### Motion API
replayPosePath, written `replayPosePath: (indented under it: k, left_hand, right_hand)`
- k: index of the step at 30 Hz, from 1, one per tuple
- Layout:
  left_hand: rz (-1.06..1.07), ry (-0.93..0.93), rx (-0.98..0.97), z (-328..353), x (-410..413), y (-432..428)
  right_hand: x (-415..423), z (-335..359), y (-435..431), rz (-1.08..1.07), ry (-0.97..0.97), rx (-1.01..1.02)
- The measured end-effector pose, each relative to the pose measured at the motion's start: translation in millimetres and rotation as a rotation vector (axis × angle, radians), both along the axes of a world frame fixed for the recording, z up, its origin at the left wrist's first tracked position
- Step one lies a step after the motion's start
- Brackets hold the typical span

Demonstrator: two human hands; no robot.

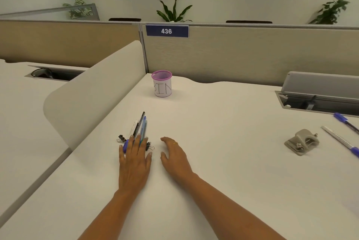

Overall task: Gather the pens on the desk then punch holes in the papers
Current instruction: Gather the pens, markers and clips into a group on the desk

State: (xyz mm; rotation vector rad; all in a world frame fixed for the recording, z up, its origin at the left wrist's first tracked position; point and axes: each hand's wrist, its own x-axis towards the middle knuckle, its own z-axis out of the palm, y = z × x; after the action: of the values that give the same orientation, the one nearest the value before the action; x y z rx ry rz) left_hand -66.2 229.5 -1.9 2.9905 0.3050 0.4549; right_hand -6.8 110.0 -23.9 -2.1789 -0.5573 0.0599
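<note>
A pink mesh cup (pixel 161 83) on the white desk (pixel 223 162) reads "BIN"; behind it, a partition sign (pixel 167 31) reads "436". Nearer than the cup, the left hand (pixel 135 159) lies flat, fingers (pixel 136 142) spread over pens (pixel 140 126); the right hand (pixel 174 155) rests loosely open, holding nothing.

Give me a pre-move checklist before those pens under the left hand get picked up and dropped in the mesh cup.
1. Left hand on the bundle of pens: ok, its fingers lie flat over the near ends.
2. Grip closed around the bundle: not ok, the hand is flat and open.
3. Black binder clips clear of the pens: not ok, one lies at each side of the fingers.
4. Right hand free: ok, open and resting on the white desk.
5. Purple mesh cup labelled BIN upright: ok; its contents: cannot tell.
6. All pens gathered: not ok, two blue-capped pens lie far right, beyond the grey hole punch.
</note>
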Motion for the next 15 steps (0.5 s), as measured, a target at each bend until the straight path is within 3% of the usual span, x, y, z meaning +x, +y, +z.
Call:
replayPosePath:
  k: [7, 15]
  left_hand:
    - [-0.27, 0.052, -0.152, -11.1, -2.6, -64.9]
    - [-0.257, 0.223, -0.194, -17.7, 13.8, -136.8]
  right_hand:
    - [-13.5, 2.7, -77.1, -0.002, -0.14, -0.315]
    - [-16.6, 8.0, -179.7, -0.133, -0.08, -0.437]
